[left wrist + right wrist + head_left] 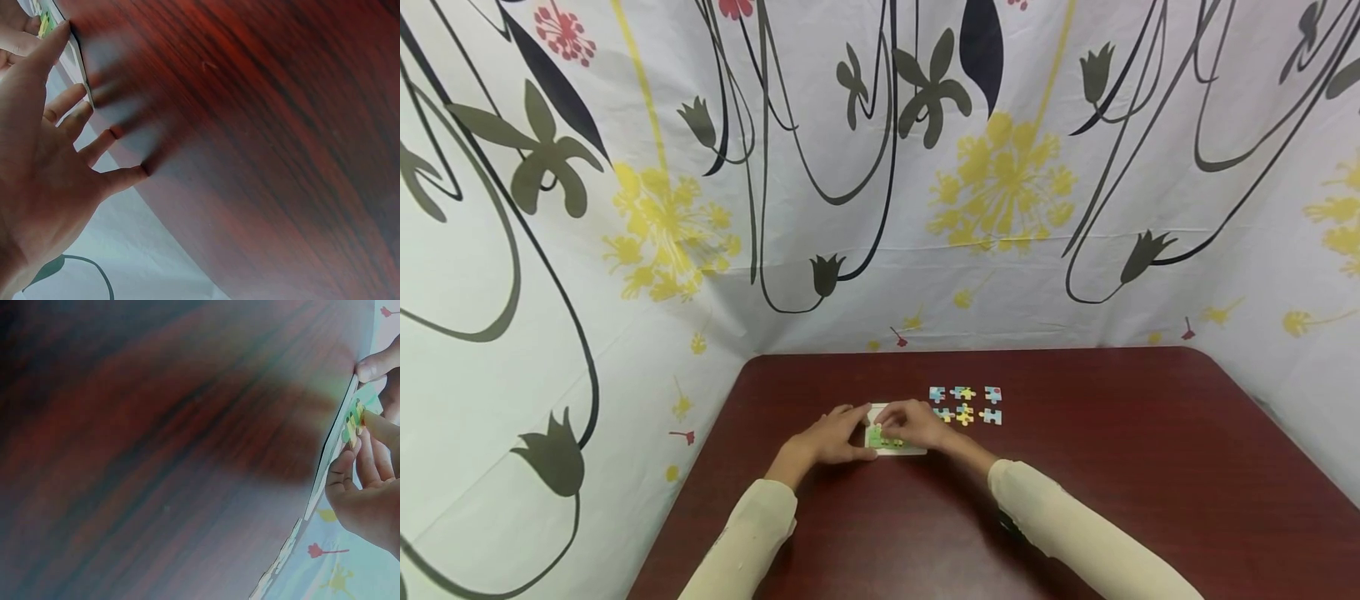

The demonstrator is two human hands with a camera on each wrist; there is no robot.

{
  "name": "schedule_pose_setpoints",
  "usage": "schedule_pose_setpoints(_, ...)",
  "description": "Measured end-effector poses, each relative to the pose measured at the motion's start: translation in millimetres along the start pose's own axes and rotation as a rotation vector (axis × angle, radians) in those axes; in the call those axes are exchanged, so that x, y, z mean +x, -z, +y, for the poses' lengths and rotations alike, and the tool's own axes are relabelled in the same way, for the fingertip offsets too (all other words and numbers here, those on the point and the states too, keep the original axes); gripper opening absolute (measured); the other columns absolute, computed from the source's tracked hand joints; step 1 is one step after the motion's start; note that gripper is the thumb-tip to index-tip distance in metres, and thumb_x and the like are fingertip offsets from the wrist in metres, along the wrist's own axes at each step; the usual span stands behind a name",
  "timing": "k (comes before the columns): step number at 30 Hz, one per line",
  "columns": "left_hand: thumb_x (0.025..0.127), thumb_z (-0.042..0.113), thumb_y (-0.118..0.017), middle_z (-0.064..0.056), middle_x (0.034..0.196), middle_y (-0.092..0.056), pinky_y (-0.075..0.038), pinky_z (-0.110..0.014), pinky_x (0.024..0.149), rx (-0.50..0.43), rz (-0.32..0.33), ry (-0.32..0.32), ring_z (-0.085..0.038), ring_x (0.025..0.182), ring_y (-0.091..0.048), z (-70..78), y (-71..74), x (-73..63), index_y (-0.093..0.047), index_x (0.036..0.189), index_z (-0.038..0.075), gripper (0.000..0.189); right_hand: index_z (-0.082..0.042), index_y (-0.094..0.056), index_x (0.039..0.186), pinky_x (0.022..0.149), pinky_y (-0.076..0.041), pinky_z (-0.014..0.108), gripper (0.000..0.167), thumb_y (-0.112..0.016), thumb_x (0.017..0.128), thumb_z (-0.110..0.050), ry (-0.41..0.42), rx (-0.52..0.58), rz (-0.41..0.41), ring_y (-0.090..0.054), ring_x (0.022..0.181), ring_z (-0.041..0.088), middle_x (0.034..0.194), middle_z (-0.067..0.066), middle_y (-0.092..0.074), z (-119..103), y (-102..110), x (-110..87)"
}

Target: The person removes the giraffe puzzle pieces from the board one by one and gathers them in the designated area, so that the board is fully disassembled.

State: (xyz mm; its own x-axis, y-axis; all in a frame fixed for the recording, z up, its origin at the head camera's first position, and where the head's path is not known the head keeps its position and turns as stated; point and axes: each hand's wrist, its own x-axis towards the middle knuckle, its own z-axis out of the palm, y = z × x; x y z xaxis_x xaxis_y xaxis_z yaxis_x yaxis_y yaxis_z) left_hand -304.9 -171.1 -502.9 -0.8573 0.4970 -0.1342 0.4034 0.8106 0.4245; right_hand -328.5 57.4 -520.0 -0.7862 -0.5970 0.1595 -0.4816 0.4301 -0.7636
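A small white-rimmed puzzle board (910, 452) lies on the dark red table, green and yellow pieces showing along its near part. My left hand (832, 437) is spread at its left end. The thumb touches the near corner, and in the left wrist view straight fingers (100, 147) fan out by the board's edge. Reaching over the board from the right, my right hand (917, 423) has bent fingers. In the right wrist view its thumb and fingertips pinch a green-and-yellow puzzle piece (354, 425) close over the board. The hand covers much of the board in the head view.
Several loose blue and yellow puzzle pieces (965, 414) lie in two rows just right of the board, beyond the right hand. The reddish wood table (1112, 450) ends at a white cloth (880, 325) printed with flowers behind and at the sides.
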Motion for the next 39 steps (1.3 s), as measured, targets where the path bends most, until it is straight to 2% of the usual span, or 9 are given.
schedule_pose_setpoints(5, 0.093, 0.058, -0.071, 0.001, 0.142, -0.054, -0.025, -0.07, 0.117, 0.004, 0.008, 0.016, -0.033, 0.152, -0.031, 1.5, -0.9, 1.3, -0.04, 0.159, 0.016, 0.084, -0.002, -0.076, 0.107, 0.073, -0.056, 0.022, 0.015, -0.078, 0.092, -0.003, 0.024, -0.013, 0.008, -0.073, 0.087, 0.018, 0.095, 0.007, -0.077, 0.9, 0.5, 0.9)
schedule_pose_setpoints(17, 0.093, 0.055, -0.073, 0.002, 0.14, -0.055, -0.023, -0.071, 0.117, -0.013, 0.003, 0.013, -0.033, 0.151, -0.032, 2.0, -0.8, -0.1, -0.04, 0.158, 0.019, 0.081, -0.002, -0.075, 0.11, 0.079, -0.057, 0.022, 0.022, -0.076, 0.089, 0.005, 0.102, -0.047, 0.009, -0.073, 0.089, 0.022, 0.096, 0.01, -0.076, -0.9, -0.7, 0.4)
schedule_pose_setpoints(24, 0.093, 0.054, -0.073, -0.003, 0.149, -0.05, -0.023, -0.07, 0.118, -0.009, 0.003, 0.027, -0.034, 0.152, -0.03, 4.1, 1.7, -1.5, -0.038, 0.16, 0.019, 0.083, -0.002, -0.075, 0.113, 0.081, -0.058, 0.026, 0.023, -0.072, 0.093, 0.007, 0.125, -0.054, -0.021, -0.073, 0.093, 0.024, 0.101, 0.01, -0.075, -1.3, -1.7, 0.8)
schedule_pose_setpoints(32, 0.093, 0.054, -0.073, -0.007, 0.157, -0.045, -0.022, -0.068, 0.119, 0.002, 0.001, 0.044, -0.034, 0.153, -0.028, 3.1, 1.1, -3.0, -0.032, 0.164, 0.017, 0.091, 0.0, -0.075, 0.12, 0.081, -0.059, 0.028, 0.027, -0.07, 0.094, 0.007, 0.109, -0.072, -0.06, -0.073, 0.098, 0.027, 0.11, 0.014, -0.075, 1.4, -4.1, 4.1)
schedule_pose_setpoints(39, 0.093, 0.054, -0.074, -0.007, 0.156, -0.046, -0.022, -0.069, 0.119, -0.007, 0.004, 0.031, -0.034, 0.154, -0.028, 2.7, 1.2, -3.8, -0.031, 0.164, 0.016, 0.091, 0.001, -0.073, 0.125, 0.079, -0.058, 0.026, 0.031, -0.065, 0.096, 0.009, 0.117, -0.056, -0.116, -0.072, 0.101, 0.029, 0.119, 0.017, -0.074, 3.2, -4.3, 5.4)
